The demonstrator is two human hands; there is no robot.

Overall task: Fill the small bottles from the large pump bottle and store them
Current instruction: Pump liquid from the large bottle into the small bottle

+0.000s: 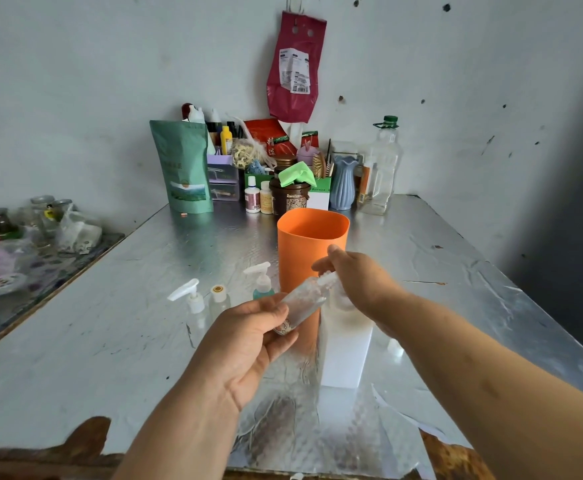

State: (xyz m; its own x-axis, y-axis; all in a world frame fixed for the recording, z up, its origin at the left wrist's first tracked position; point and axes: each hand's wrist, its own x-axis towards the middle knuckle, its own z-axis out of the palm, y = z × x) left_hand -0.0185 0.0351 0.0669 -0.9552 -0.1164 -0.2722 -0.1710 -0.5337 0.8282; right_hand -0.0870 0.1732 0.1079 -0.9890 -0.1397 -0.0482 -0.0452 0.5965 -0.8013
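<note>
Left hand (pixel 248 341): clamped round small clear plastic bottle (pixel 302 303), tilted, neck at the pump spout.
Right hand (pixel 359 282): curled over the head of tall white square pump bottle (pixel 345 351), mid-table, just before orange plastic tub (pixel 311 237).
Waiting: clear pump bottle (pixel 195 306), small capped bottle (pixel 219 296), teal pump bottle (pixel 262 284), close together left of the tub.
Open room: bare foil-covered table (pixel 110 341) at front left and far right.
Edges: foil torn along the near edge; clutter against the wall.

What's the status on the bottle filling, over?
Left hand grips small clear bottle, tilted, mouth at the spout. Right hand grips head of large pump bottle. Nothing in the way; orange bin behind.
</note>
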